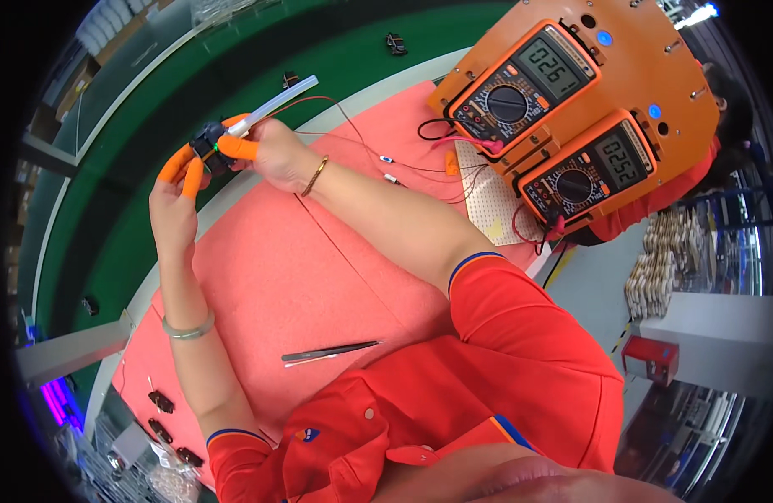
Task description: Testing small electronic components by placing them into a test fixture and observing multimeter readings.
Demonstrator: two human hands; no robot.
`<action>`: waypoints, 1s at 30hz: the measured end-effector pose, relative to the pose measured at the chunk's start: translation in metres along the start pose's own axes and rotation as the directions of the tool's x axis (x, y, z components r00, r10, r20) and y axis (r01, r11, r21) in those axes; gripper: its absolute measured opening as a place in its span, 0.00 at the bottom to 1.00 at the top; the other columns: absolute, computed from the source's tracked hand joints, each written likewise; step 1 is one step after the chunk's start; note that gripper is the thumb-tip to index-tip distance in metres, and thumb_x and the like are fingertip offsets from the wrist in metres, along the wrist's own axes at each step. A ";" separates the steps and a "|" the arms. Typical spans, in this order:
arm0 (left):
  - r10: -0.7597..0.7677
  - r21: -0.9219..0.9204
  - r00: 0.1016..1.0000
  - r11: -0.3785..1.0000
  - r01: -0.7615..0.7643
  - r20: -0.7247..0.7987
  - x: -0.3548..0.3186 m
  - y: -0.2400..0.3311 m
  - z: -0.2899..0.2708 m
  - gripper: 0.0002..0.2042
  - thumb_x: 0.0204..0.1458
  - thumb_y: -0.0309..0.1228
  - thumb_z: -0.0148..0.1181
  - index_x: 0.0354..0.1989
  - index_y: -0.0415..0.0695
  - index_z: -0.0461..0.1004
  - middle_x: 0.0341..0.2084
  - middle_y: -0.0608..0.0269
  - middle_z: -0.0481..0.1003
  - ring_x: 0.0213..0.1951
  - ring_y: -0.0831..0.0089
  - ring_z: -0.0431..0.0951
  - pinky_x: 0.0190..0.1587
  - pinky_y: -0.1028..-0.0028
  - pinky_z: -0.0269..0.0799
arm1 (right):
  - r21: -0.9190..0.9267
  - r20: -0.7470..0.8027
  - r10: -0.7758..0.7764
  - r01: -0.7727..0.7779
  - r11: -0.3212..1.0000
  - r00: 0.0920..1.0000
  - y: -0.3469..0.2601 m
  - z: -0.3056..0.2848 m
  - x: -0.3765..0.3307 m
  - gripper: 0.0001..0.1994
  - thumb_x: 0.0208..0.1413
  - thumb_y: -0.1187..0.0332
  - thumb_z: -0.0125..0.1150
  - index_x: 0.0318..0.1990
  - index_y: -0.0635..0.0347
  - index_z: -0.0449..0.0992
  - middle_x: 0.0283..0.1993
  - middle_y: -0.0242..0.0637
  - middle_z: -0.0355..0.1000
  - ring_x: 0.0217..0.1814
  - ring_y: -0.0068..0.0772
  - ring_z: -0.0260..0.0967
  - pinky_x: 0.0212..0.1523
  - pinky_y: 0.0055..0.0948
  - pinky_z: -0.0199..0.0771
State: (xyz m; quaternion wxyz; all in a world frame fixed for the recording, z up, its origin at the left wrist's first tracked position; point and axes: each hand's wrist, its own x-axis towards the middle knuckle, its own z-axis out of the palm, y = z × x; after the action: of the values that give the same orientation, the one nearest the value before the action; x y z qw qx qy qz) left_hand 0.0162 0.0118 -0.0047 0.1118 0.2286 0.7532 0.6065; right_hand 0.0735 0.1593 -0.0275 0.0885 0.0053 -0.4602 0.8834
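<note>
Over the far left edge of the pink worktop, my left hand, nearly closed, pinches a small black device. My right hand, closed too, holds a translucent tube, its tip at the device. On the right are two orange multimeters.

A pink mat spreads beneath the right hand, with dark tweezers lying on it, nearer the body than either hand. Beyond the hands curves a green belt. Well to the right of the right hand are another person's red sleeve, pale stacked pieces and a red box.
</note>
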 end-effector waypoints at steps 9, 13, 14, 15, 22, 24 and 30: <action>-0.002 -0.053 1.000 0.999 0.002 0.004 0.003 -0.006 -0.003 0.14 0.49 0.25 0.49 0.45 0.35 0.64 0.31 0.63 0.70 0.32 0.79 0.69 0.37 0.81 0.63 | -0.061 0.008 -0.057 0.057 0.997 0.998 0.002 0.001 0.001 0.10 0.46 0.73 0.55 0.38 0.62 0.67 0.32 0.32 0.66 0.33 0.18 0.63 0.31 0.18 0.66; -0.026 -0.058 1.000 0.998 0.027 0.007 0.002 -0.006 -0.005 0.14 0.49 0.25 0.48 0.45 0.35 0.64 0.30 0.63 0.70 0.31 0.79 0.68 0.37 0.81 0.63 | -0.085 0.007 -0.067 0.068 0.994 0.998 -0.001 0.002 0.000 0.10 0.46 0.73 0.56 0.38 0.63 0.67 0.32 0.32 0.66 0.32 0.18 0.63 0.31 0.18 0.66; -0.027 -0.056 1.000 0.998 0.027 0.009 0.002 -0.006 -0.005 0.14 0.49 0.25 0.48 0.45 0.35 0.64 0.30 0.63 0.70 0.31 0.79 0.68 0.37 0.81 0.63 | -0.097 0.006 -0.066 0.066 0.993 0.998 -0.001 0.003 0.000 0.10 0.46 0.74 0.56 0.38 0.63 0.67 0.32 0.32 0.66 0.32 0.18 0.63 0.31 0.18 0.66; -0.024 -0.067 1.000 0.997 0.025 0.014 0.001 -0.007 -0.004 0.14 0.49 0.25 0.48 0.45 0.35 0.64 0.30 0.63 0.70 0.31 0.79 0.68 0.37 0.81 0.63 | -0.095 0.004 -0.067 0.067 0.993 0.998 0.000 0.002 -0.001 0.10 0.46 0.74 0.56 0.38 0.63 0.67 0.32 0.32 0.66 0.32 0.18 0.63 0.31 0.18 0.66; -0.021 -0.087 1.000 0.996 0.022 0.019 0.002 -0.004 -0.003 0.14 0.50 0.25 0.48 0.45 0.35 0.64 0.30 0.64 0.70 0.31 0.79 0.68 0.37 0.81 0.63 | -0.140 0.003 -0.072 0.072 0.988 0.997 -0.002 0.001 0.001 0.11 0.46 0.74 0.55 0.39 0.64 0.68 0.32 0.33 0.67 0.32 0.18 0.63 0.31 0.18 0.65; -0.014 -0.104 0.999 0.994 0.017 0.029 0.002 -0.007 -0.002 0.14 0.50 0.25 0.48 0.45 0.36 0.65 0.30 0.64 0.70 0.31 0.79 0.68 0.37 0.81 0.63 | -0.132 0.002 -0.072 0.072 0.989 0.997 0.000 -0.001 0.000 0.11 0.46 0.74 0.55 0.39 0.64 0.68 0.32 0.33 0.67 0.31 0.18 0.63 0.31 0.18 0.65; -0.036 -0.076 0.999 0.996 0.036 0.002 0.000 -0.004 -0.001 0.14 0.50 0.26 0.48 0.45 0.36 0.65 0.31 0.63 0.70 0.32 0.79 0.68 0.38 0.81 0.63 | -0.113 0.007 -0.071 0.071 0.991 0.997 0.000 -0.001 0.002 0.10 0.46 0.74 0.55 0.38 0.64 0.68 0.32 0.32 0.67 0.32 0.18 0.64 0.31 0.18 0.66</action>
State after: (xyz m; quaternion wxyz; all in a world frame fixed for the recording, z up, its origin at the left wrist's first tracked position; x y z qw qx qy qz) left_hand 0.0148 0.0107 -0.0084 0.1316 0.2110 0.7336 0.6325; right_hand 0.0716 0.1599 -0.0280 0.1193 0.0180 -0.5093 0.8521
